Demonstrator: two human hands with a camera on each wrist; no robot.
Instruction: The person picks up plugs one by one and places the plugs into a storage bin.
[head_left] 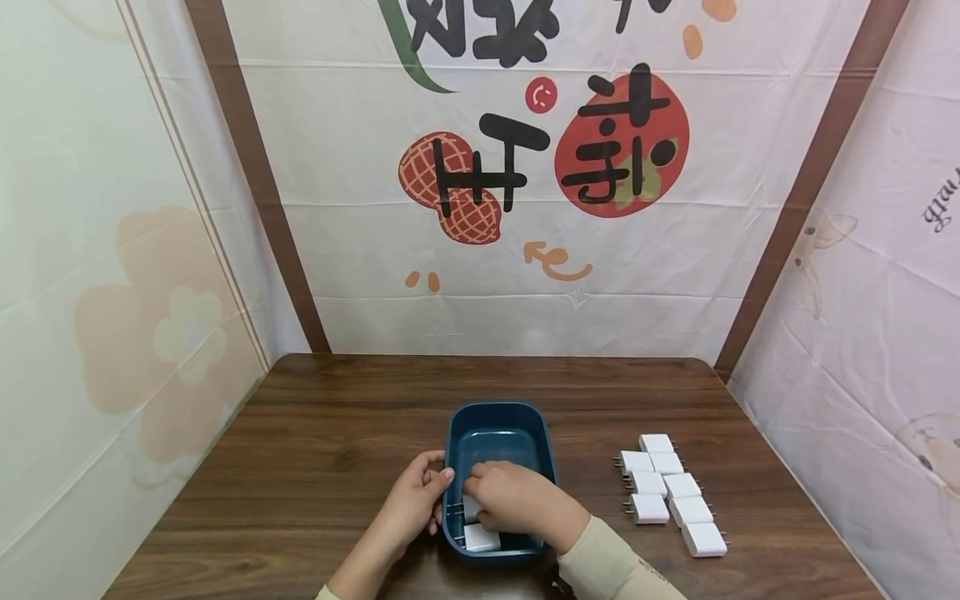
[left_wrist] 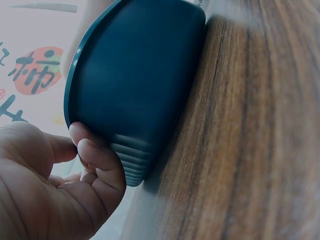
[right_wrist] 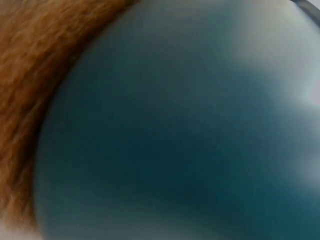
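Note:
A dark blue plastic box [head_left: 502, 414] stands on the table. My left hand [head_left: 411, 504] grips its left rim, thumb on the edge; in the left wrist view the left hand [left_wrist: 75, 180] has its fingers curled at the ribbed end. My right hand [head_left: 513, 500] reaches down inside the box, fingers bent around a white plug charger [head_left: 471, 507] that it partly covers. In front of it another white charger [head_left: 482, 538] lies on the box floor, prongs to the left. The right wrist view shows mostly the blurred blue box wall [right_wrist: 165, 130].
On the right of the wooden table [head_left: 337, 433], several white chargers [head_left: 649, 509] lie in two slanting columns, prongs pointing outward. A printed cloth [head_left: 360, 250] hangs behind the table, with more cloth at both sides.

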